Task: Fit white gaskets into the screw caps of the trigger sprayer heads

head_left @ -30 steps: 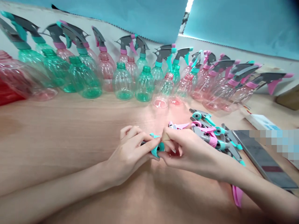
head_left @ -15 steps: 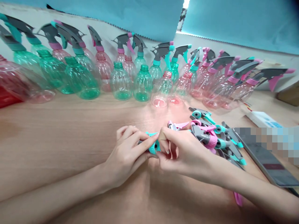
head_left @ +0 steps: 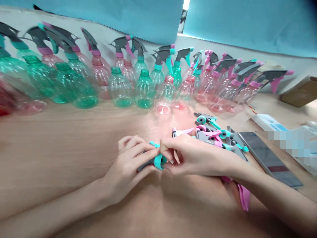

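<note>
At the far left of the counter (head_left: 61, 142), a blurred red thing (head_left: 5, 102) sits beside a clear pink bottle (head_left: 32, 107), with open-necked green bottles (head_left: 76, 89) next along and bottles fitted with spray heads (head_left: 95, 61) standing behind them against the wall (head_left: 81, 21). Two more uncapped green bottles (head_left: 121, 92) stand upright further along. In front of these, the left hand (head_left: 131, 162) has its fingers wrapped round a grey-and-teal spray head (head_left: 158, 161), held near the counter between the two hands, its teal collar facing right. Behind it stand two open pink bottles (head_left: 163, 96). The right hand (head_left: 183, 155) has its thumb and forefinger bent in at the collar's opening; whether they pinch anything cannot be told. Just beyond this hand lies a heap of loose spray heads (head_left: 209, 135) in grey, teal and pink, with pink bottles wearing spray heads (head_left: 245, 94) crowded behind. A pink trigger (head_left: 244, 197) shows beside the right forearm. Past the heap lie a dark phone (head_left: 269, 158), then a white box (head_left: 268, 124), and a brown box (head_left: 299, 91) at the far right.
</note>
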`<state>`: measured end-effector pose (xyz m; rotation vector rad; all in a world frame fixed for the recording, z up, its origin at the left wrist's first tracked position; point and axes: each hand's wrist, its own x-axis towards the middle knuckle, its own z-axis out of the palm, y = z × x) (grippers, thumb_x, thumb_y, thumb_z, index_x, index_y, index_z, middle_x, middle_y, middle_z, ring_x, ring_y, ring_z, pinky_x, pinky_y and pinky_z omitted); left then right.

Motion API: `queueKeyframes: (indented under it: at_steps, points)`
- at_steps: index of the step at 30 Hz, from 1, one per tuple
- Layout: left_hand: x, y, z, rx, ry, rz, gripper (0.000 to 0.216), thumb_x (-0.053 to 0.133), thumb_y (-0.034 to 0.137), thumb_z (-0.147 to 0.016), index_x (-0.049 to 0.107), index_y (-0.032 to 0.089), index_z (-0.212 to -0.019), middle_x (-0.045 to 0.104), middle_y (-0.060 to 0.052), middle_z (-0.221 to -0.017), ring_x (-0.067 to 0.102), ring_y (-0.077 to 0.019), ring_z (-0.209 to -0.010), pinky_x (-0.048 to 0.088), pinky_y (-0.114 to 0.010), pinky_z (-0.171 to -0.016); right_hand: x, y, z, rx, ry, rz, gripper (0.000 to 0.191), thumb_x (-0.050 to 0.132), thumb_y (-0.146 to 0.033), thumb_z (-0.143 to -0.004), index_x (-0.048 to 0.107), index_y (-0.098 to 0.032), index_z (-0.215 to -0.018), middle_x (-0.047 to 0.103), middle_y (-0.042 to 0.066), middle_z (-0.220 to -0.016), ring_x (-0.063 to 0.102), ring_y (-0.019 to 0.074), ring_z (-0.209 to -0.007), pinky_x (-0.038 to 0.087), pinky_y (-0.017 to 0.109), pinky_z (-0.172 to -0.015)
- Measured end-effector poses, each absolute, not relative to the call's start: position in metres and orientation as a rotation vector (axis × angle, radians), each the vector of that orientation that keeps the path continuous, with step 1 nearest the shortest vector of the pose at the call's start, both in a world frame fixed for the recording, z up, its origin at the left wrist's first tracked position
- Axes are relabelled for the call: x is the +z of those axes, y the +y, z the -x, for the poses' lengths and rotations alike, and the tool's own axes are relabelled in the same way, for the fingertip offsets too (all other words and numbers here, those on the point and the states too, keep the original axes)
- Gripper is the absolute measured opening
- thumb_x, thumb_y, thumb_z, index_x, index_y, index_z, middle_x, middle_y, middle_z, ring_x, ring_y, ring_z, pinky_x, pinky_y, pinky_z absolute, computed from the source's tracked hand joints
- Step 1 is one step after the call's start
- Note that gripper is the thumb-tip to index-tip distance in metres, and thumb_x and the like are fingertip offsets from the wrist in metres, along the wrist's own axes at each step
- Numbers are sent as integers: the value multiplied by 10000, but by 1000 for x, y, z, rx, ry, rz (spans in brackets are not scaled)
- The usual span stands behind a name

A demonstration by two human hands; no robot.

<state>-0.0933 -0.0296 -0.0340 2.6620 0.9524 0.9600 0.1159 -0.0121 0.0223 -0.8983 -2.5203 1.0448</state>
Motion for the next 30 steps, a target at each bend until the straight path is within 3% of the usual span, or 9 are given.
queueKeyframes:
  at_steps: [7, 23, 30]
  points:
    - [-37, -28, 97, 1046, 997, -2672, 226, 503, 254, -933, 559, 218, -1149, 639, -34, -905, 477, -192, -834, 300, -384, -840, 10, -18, -109, 761, -2377, 899, 287, 550, -91, -712, 301, -220, -653, 384, -87, -571, 353, 55, -505, 257, 181, -469]
    - [-36, -30, 94, 1056, 1035, -2629, 249, 485, 260, -939, 566, 221, -1171, 649, -38, -894, 489, -190, -844, 308, -388, -847, 0, -27, -101, 872, -2192, 833, 318, 476, -13, -608, 262, -235, -686, 391, -92, -609, 330, 48, -502, 284, 172, -465]
    - [-39, -31, 94, 1058, 1070, -2660, 203, 486, 238, -937, 578, 209, -1115, 650, -36, -877, 499, -189, -839, 308, -389, -847, -5, -25, -97, 929, -2191, 1024, 256, 503, -103, -676, 285, -237, -684, 419, -82, -605, 385, 65, -493, 301, 195, -459]
